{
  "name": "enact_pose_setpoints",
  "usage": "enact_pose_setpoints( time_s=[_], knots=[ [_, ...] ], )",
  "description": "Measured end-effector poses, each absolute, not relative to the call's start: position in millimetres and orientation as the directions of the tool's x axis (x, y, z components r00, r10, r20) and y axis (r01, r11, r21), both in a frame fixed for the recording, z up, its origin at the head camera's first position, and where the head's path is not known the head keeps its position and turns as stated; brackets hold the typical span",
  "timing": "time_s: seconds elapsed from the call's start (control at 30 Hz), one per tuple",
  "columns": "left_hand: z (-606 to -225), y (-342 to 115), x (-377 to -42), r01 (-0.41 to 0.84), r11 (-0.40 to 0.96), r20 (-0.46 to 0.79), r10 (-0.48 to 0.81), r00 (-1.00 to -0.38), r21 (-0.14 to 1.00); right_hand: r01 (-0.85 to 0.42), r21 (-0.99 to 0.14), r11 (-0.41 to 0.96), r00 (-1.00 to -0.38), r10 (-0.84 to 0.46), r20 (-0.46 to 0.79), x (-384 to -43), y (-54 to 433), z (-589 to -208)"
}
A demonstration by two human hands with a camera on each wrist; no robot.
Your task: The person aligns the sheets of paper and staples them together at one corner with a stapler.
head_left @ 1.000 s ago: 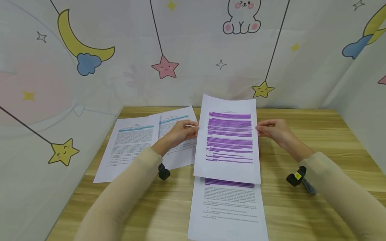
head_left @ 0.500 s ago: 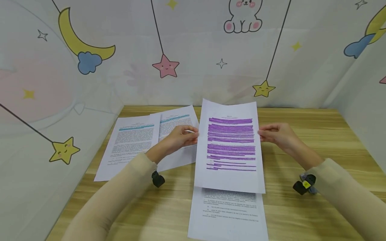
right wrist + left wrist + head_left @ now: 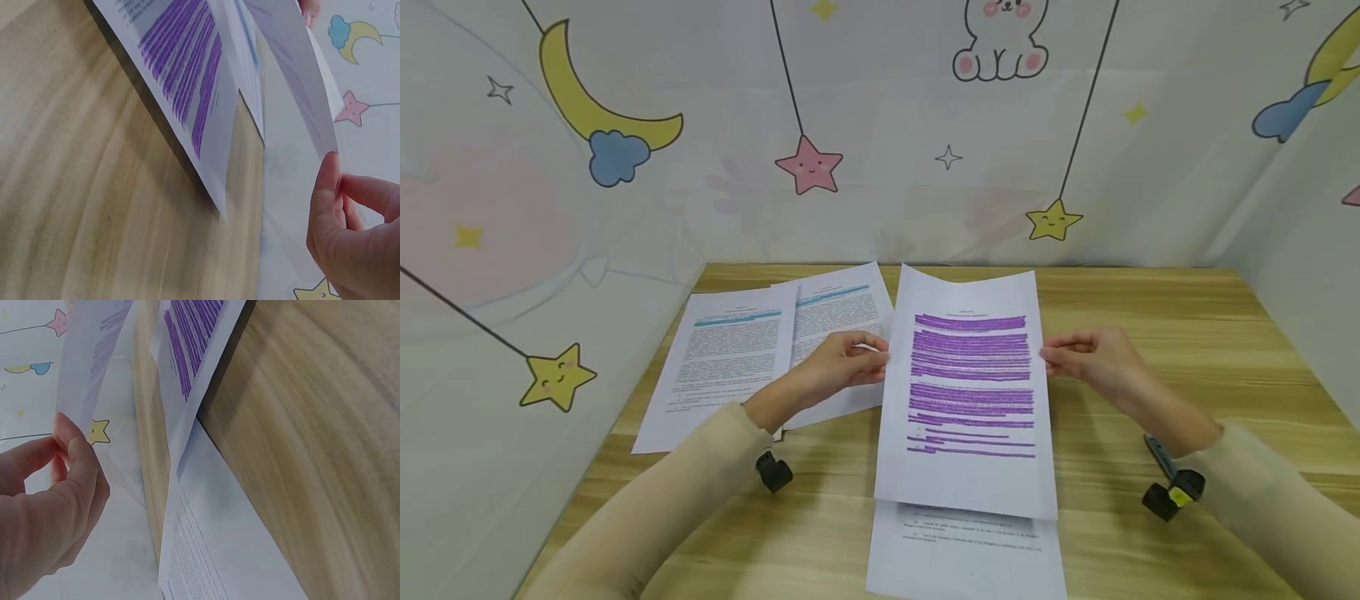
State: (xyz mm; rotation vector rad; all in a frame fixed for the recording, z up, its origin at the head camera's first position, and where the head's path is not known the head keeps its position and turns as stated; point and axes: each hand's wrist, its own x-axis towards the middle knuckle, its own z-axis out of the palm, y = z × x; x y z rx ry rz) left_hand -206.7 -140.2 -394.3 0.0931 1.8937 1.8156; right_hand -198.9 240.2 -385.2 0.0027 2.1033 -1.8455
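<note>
Head view, read left to right from my station. At far left, a smiling yellow star (image 3: 559,377) hangs on a drawn line on the patterned curtain (image 3: 880,75). Below it, on the wood-grain desk (image 3: 1187,333), lies a printed page with a blue-highlighted line (image 3: 722,367), its right margin overlapping a second blue-highlighted page (image 3: 838,308), set at a slant.

Next, the left hand (image 3: 842,362) reaches over that second page, a black wrist camera (image 3: 773,472) under the sleeve (image 3: 670,500). Its fingers are clamped on the left edge of the purple-highlighted sheet (image 3: 972,392).

I note that sheet at centre, raised and facing the head camera, its top edge bowed. The left wrist view gives me its reverse (purple showing through faintly). Beneath it on the desk is a lower printed sheet (image 3: 962,554), mostly covered from above; both wrist views show purple strokes on this one too. I cannot tell whether the near edges touch.

At right, the right hand (image 3: 1097,358) has its fingers clamped on the opposite edge. Beside that wrist: a slim grey object (image 3: 1159,457), partly hidden (identity unclear to me), and another black camera (image 3: 1163,502).
</note>
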Motion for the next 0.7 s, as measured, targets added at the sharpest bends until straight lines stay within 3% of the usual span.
enact_pose_setpoints(
  time_s=[0.27, 0.7],
  knots=[
    [-396.9, -143.8, -192.4, -0.293, 0.104, -0.309, 0.417, -0.855, 0.95, 0.243, -0.965, 0.095, -0.93, -0.259, -0.259, -183.8, 240.6, -388.3],
    [-400.7, -145.2, -169.3, -0.239, 0.19, -0.301, 0.443, -0.844, 0.952, 0.249, -0.953, 0.174, -0.918, -0.27, -0.289, -160.8, 242.5, -392.5]
  ],
)
